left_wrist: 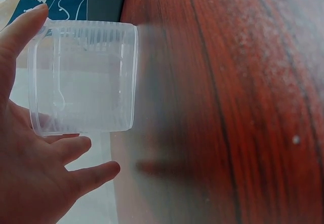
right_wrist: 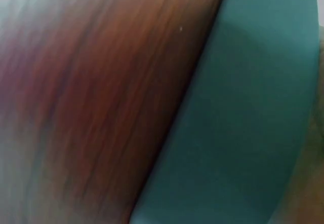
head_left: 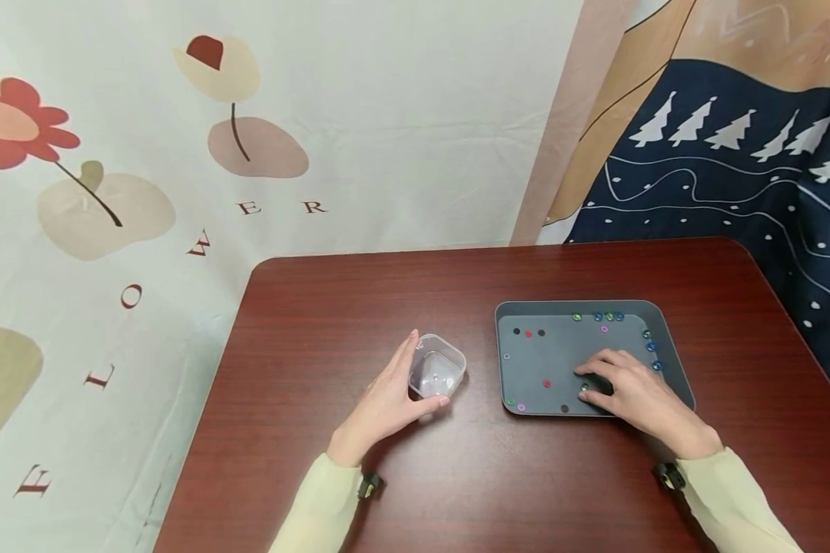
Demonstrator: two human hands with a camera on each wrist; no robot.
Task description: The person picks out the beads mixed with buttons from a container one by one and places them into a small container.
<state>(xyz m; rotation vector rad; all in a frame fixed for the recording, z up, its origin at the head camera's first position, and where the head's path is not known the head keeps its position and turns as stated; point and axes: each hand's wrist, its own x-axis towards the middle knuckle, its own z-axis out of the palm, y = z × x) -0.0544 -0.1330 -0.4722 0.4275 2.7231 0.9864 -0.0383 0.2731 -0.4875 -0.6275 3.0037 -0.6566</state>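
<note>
My left hand [head_left: 425,370] grips a small clear plastic cup [head_left: 446,367] standing on the dark red table [head_left: 360,307]. Thumb and fingers wrap its sides. The left wrist view shows the cup [left_wrist: 86,77] close up, with my fingers [left_wrist: 76,148] below it. My right hand [head_left: 584,384] rests inside a grey tray [head_left: 526,309], fingers loosely bent, tips on the tray floor. A small dark bead [head_left: 584,387] lies between thumb and forefinger, which stand apart. Several coloured beads, such as a red one [head_left: 546,382], are scattered over the tray.
The tray's wall [right_wrist: 243,122] fills the blurred right wrist view beside the table top [right_wrist: 101,92]. Printed cloth hangs behind the table: flowers at the left [head_left: 111,192], dark blue with white trees at the right [head_left: 733,177]. The table's left edge [head_left: 207,399] is close to the cup.
</note>
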